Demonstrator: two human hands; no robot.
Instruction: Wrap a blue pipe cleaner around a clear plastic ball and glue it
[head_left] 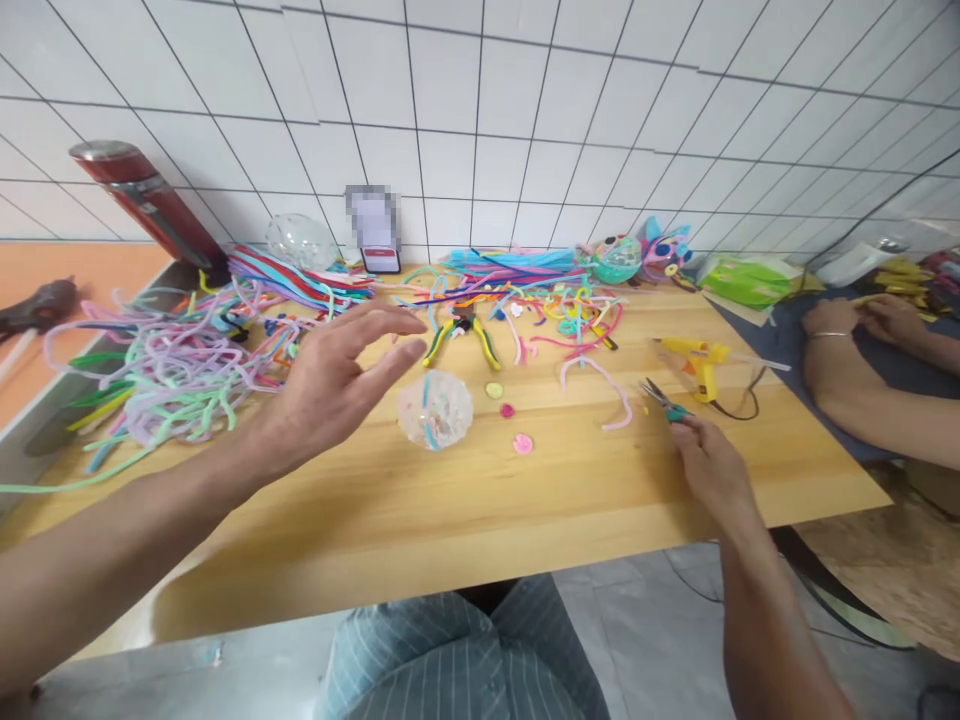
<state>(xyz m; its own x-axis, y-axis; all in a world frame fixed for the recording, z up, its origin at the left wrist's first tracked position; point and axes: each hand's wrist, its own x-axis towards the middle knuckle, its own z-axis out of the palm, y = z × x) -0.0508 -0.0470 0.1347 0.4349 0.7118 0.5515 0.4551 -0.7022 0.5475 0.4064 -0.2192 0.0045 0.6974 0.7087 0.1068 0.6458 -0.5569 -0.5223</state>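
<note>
My left hand [337, 375] hovers above the wooden table [465, 510], fingers stretched out and apart, holding nothing. Just to its right lies a clear plastic ball [435, 410] with coloured bits inside. My right hand [705, 460] rests on the table further right, fingers closed on the handle of small green scissors [664, 400] whose blades point up and left. A yellow glue gun [697, 360] lies just beyond the scissors. Yellow-handled pliers [461, 335] lie behind the ball.
Heaps of coloured pipe cleaners [172, 370] cover the left and back of the table. Small round pieces [521, 443] lie near the ball. Another clear ball [300, 240] and a red bottle [150, 200] stand at the back left. Another person's arms [870, 360] rest at the right.
</note>
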